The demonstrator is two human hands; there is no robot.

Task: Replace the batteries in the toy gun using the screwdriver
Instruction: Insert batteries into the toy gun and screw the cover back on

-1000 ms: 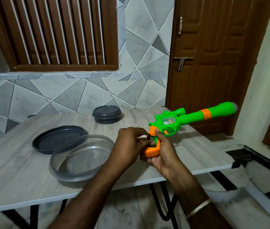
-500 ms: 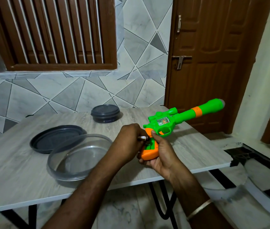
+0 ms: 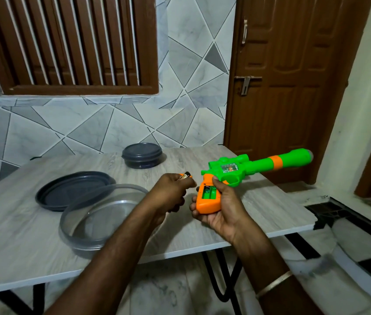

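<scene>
My right hand (image 3: 219, 206) grips the orange handle of a green and orange toy gun (image 3: 243, 170), its barrel pointing right past the table edge. The battery compartment (image 3: 209, 192) in the handle is uncovered, green inside, with a metal contact showing. My left hand (image 3: 172, 192) sits just left of the handle and pinches a small battery (image 3: 185, 176) with an orange and dark casing, held a little apart from the gun. No screwdriver is in view.
A grey wood-grain table (image 3: 32, 242) carries a clear round container (image 3: 93, 221), a dark lid (image 3: 71, 189) behind it, and a small dark closed container (image 3: 142, 155) at the back. A brown door (image 3: 289, 87) stands to the right.
My left hand has pulled away from the gun's handle to the left with a battery in its fingers, exposing the compartment. The gun stays in my right hand.
</scene>
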